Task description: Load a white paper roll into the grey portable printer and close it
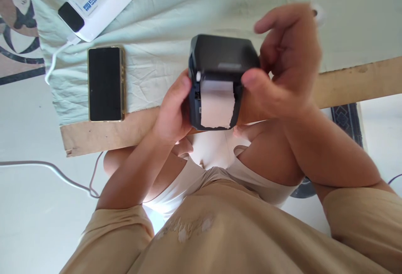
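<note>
Above the near edge of the bench (361, 79), over its pale green cloth (163, 10), a dark printer (196, 113) is held up in both hands, well apart from the white device (103, 8) lying at the far left. Handling looks to be midway: the printer is in hand and turned so its front faces the person. Its black lid (224, 52) spans the far part of the body and seems to stand slightly raised; blur hides whether it is seated, so that point appears unsettled. Below it, a pale paper strip (217, 104) is already out over the front, its near end and right side ragged. The strip remains attached as far as can be seen.

The printer sits between the two sets of fingers. Those of the left hand (171, 115) close on its left side, the thumb pressed along the edge and the rest hidden beneath. The right hand (292, 65) is looser: its thumb rests by the lid's near right corner, the forefinger is lifted clear, and the other fingers curl just beside the right side. Whether these grip the printer or only brush it, the blur does not tell.
</note>
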A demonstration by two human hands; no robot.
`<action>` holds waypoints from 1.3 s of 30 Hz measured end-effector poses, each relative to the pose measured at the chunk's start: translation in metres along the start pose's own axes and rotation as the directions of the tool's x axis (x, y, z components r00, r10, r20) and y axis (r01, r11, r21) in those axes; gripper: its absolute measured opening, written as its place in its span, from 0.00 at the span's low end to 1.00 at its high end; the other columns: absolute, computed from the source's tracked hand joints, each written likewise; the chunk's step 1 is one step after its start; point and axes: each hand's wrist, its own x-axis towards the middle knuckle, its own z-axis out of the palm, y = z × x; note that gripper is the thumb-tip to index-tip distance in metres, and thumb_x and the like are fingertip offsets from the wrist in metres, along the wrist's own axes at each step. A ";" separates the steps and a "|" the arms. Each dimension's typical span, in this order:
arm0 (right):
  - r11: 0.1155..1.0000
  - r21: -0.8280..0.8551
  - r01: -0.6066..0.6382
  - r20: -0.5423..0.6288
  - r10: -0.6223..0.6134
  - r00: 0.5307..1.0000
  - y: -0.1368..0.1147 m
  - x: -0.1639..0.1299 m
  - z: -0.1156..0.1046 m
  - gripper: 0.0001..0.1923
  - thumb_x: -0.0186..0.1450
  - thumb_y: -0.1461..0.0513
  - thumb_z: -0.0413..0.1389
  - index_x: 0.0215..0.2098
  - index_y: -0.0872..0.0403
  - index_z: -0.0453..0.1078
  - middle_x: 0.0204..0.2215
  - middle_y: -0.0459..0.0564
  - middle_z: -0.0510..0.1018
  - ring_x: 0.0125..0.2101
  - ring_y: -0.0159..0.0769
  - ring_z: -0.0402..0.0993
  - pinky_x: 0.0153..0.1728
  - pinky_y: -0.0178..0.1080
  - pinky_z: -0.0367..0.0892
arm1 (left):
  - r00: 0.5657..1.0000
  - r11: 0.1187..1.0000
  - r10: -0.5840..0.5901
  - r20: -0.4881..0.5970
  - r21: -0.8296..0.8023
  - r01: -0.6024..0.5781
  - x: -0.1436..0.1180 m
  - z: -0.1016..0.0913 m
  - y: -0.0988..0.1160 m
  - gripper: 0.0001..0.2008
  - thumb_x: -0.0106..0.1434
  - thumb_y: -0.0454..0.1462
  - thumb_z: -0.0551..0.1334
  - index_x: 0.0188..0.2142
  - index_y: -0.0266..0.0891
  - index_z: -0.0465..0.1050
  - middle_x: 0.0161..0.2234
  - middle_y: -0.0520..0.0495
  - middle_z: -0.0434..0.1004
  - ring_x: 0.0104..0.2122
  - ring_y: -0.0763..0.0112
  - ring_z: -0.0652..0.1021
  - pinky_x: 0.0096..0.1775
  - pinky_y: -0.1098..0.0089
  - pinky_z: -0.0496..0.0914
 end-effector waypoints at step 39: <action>0.640 0.447 -0.625 0.084 0.666 0.741 0.014 0.017 -0.016 0.20 0.50 0.54 0.68 0.37 0.44 0.66 0.32 0.44 0.70 0.26 0.35 0.66 0.22 0.41 0.62 | 0.993 0.998 0.052 -0.106 0.031 -0.049 0.005 -0.001 -0.007 0.12 0.71 0.46 0.62 0.44 0.40 0.76 0.39 0.47 0.84 0.62 0.57 0.79 0.61 0.61 0.76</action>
